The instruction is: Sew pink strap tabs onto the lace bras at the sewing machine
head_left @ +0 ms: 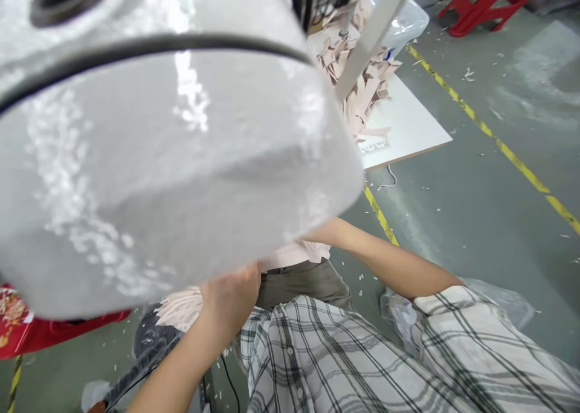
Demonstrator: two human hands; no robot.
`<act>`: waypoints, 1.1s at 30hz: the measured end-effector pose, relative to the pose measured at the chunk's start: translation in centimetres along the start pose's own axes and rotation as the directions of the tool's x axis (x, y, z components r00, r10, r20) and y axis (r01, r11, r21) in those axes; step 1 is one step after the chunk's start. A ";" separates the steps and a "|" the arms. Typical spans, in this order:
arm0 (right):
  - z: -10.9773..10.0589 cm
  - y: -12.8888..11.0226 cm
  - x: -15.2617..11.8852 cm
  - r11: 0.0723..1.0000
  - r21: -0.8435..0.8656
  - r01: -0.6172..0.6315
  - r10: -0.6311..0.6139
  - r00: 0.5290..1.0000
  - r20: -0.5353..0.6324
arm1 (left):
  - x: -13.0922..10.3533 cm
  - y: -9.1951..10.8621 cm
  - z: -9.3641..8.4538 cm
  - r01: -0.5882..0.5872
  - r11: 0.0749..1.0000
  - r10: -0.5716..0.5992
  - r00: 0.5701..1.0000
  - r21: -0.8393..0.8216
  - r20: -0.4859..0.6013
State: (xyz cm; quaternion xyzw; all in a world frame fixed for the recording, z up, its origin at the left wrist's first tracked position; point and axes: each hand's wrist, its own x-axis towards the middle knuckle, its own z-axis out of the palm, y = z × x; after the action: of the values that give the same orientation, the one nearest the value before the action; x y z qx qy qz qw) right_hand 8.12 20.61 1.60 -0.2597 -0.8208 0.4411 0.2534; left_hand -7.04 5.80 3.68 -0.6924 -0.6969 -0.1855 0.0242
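Observation:
A large grey machine head (217,171) fills the upper left, close to the camera, and covers most of what my hands do. My left hand (233,289) is below its lower edge; the back of the hand and wrist show, while the fingers are hidden. My right hand (321,232) reaches in from the right under the same edge, and little more than its wrist and forearm is visible. Between the two hands lies a pale pink piece of material (294,255) with a wavy edge, above my lap. I cannot tell how either hand touches it.
Pale pink strips (369,93) lie heaped on a white tabletop (414,120), beside a clear plastic bin (405,23). More pink pieces (183,307) sit at lower left, near a red stool (72,334). Another red stool (489,5) stands far right. Yellow tape (498,141) marks the scrap-strewn floor.

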 end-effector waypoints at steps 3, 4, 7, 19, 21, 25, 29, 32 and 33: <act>0.0 0.5 -0.2 0.999 0.013 0.029 -0.029 1.000 -0.006 | 0.3 0.1 -0.1 -0.048 0.997 0.049 0.999 0.054 -0.006; 0.0 0.7 -0.2 0.999 0.016 0.038 -0.037 0.999 -0.013 | 0.4 0.1 -0.1 -0.077 0.993 0.079 0.997 0.085 -0.014; 0.3 1.1 -0.3 0.999 0.027 0.045 -0.045 0.999 -0.025 | 0.4 -0.1 -0.3 -0.144 0.977 0.150 0.988 0.158 -0.028; 0.3 1.0 -0.4 0.993 0.097 0.071 -0.066 0.996 -0.053 | 0.2 -0.1 -0.5 -0.170 0.935 0.174 0.985 0.311 0.015; 0.5 0.8 -0.4 0.991 0.102 0.082 -0.076 0.995 -0.062 | 0.0 -0.5 -0.5 -0.133 0.940 0.136 0.991 0.313 0.013; 0.7 0.6 -0.6 0.992 0.121 0.028 -0.021 0.998 -0.054 | -0.5 -1.1 -0.1 -0.092 0.979 0.092 0.996 0.182 0.008; 0.8 1.1 -1.3 0.990 0.138 -0.036 0.045 0.997 -0.065 | -0.9 -1.2 0.3 0.152 0.980 -0.147 0.988 -0.132 0.046; 1.1 1.2 -2.4 0.988 0.093 -0.123 0.132 0.986 -0.103 | -1.0 -1.5 0.0 0.385 0.834 -0.360 0.923 -0.395 0.139; 1.2 1.1 -2.9 0.985 0.082 -0.153 0.161 0.982 -0.098 | -1.0 -1.6 -0.2 0.420 0.788 -0.372 0.907 -0.449 0.196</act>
State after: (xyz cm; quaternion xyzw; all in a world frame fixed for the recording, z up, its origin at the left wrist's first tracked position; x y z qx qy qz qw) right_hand 9.72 18.49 -0.46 -0.3368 -0.7665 0.4757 0.2698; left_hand -8.65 4.86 3.20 -0.5228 -0.7583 -0.3201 -0.2219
